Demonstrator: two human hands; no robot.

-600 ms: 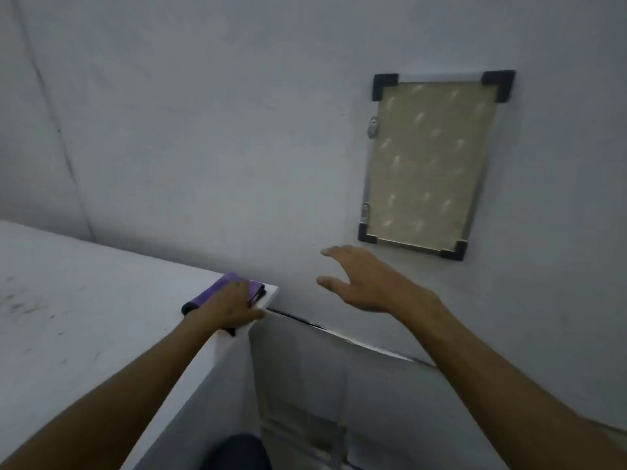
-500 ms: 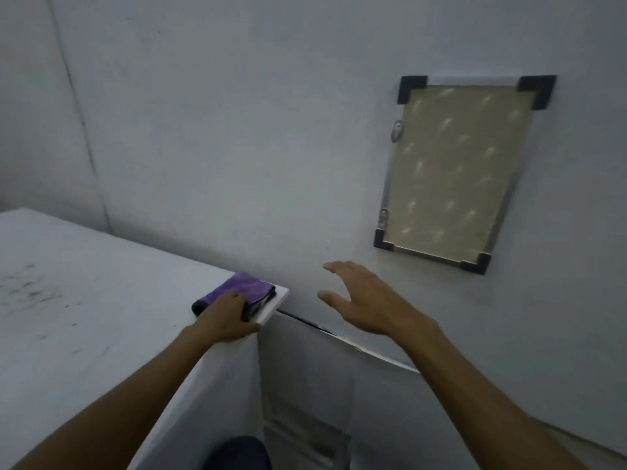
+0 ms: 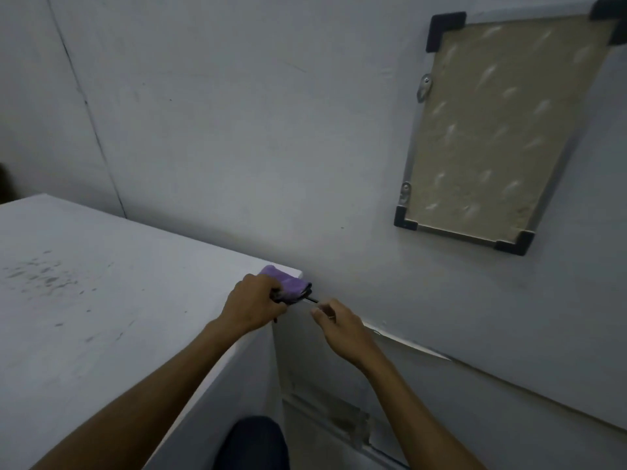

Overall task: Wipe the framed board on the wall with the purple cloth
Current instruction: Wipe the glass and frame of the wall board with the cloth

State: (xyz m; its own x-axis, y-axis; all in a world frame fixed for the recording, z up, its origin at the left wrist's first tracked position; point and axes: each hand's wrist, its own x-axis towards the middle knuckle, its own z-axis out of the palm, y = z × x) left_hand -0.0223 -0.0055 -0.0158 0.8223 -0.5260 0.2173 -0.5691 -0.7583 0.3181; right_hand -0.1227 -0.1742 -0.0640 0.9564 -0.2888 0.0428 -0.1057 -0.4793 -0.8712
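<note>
A folded purple cloth [image 3: 288, 283] with a dark underside lies at the far right corner of a white table [image 3: 101, 300]. My left hand [image 3: 252, 307] grips the cloth at its near edge, fingers curled around it. My right hand [image 3: 334, 325] hovers just right of the cloth, off the table's edge, fingers loosely bent and holding nothing. The framed board [image 3: 492, 130], tan with black corner caps and a thin metal frame, hangs on the grey wall up and to the right, well above both hands.
The white table top carries dark scuff marks [image 3: 40, 273] at the left. A gap drops between the table's right side and the wall, with my dark-clad knee [image 3: 252, 442] at the bottom. A wall panel seam [image 3: 407, 347] runs diagonally below the board.
My left hand has closed on the cloth and drawn it toward the table's corner. My right hand has dropped from near the board to just beside the cloth.
</note>
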